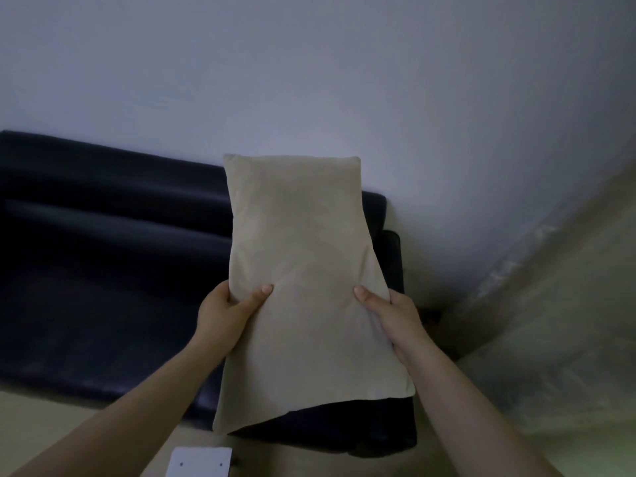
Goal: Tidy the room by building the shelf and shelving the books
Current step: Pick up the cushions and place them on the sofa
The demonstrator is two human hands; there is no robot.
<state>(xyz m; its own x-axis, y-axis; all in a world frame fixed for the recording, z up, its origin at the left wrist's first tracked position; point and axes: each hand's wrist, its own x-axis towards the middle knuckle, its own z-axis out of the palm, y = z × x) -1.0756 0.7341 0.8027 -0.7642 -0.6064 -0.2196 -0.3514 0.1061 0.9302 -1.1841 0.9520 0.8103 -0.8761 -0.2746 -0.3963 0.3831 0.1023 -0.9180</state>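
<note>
Two hands are counted, and one pillow is gripped between them. Left hand [220,318] is curled round the left edge of the beige rectangular fabric pillow [303,256], with the thumb [258,295] laid flat across the front and the other fingers hidden behind. Right hand [392,315] is clamped on the right edge the same way, thumb [365,295] on the front. Both bare forearms are stretched forward and upward from the bottom corners.

The pillow is held upright, long side vertical, and is pinched in a bit where it's gripped, so the lower part flares out. Soft creases can be made out around the thumbs. It's held in front of the right end of one dark navy padded sofa [103,270]; whether its bottom edge touches the sofa can't be told.

One white flat board with two small holes [199,463] is seen on the pale floor [51,418], just in front of the sofa, cut off by the bottom edge.
</note>
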